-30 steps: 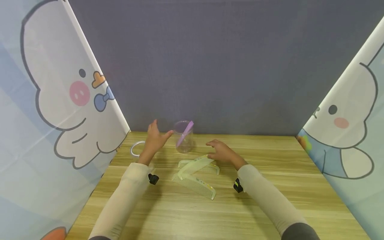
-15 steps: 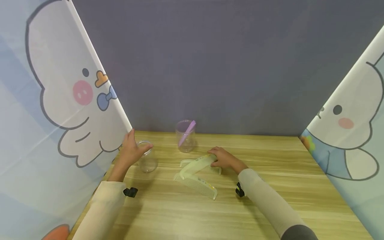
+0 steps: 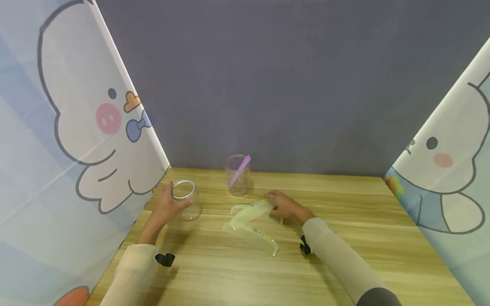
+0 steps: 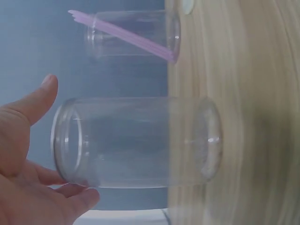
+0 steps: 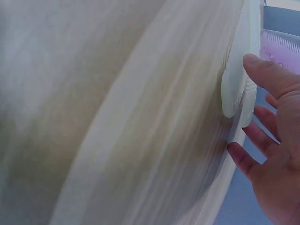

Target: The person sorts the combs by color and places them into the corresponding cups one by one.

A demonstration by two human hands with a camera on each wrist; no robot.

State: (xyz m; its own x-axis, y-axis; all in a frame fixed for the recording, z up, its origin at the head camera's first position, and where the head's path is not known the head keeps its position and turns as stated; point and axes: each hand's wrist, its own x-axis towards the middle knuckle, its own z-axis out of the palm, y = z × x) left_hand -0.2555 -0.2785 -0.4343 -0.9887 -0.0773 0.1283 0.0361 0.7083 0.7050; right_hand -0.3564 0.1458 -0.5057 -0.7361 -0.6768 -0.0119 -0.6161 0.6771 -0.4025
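1. Beside the patterned left panel (image 3: 95, 127), your left hand (image 3: 165, 206) is spread wide at the left jar's rim; in the left wrist view your fingers meet the rim while your thumb stands clear of it.
2. The left jar (image 4: 136, 143) stands upright on the wooden table (image 3: 344, 212), mouth up; you look straight through its clear walls to what lies behind.
3. To its right and farther back, near the dark wall (image 3: 268, 85), the right jar (image 3: 245, 180) stands upright and holds a purple comb (image 3: 240, 172), which leans with its top above the rim. From your left hand, the left jar stands in the way of it.
4. In front of the right jar, three pale green combs lie overlapping: the top comb (image 3: 250, 213) slants across the rear comb (image 3: 268, 218) and the front comb (image 3: 254, 241).
5. Your right hand (image 3: 285, 205) is at the top comb's right end, fingers spread, thumb overlapping it; you can't tell how firmly it presses.
6. That hand hides the comb's tip, the top comb covers the rear comb's middle, and whether the purple comb is one or several is hard to make out.
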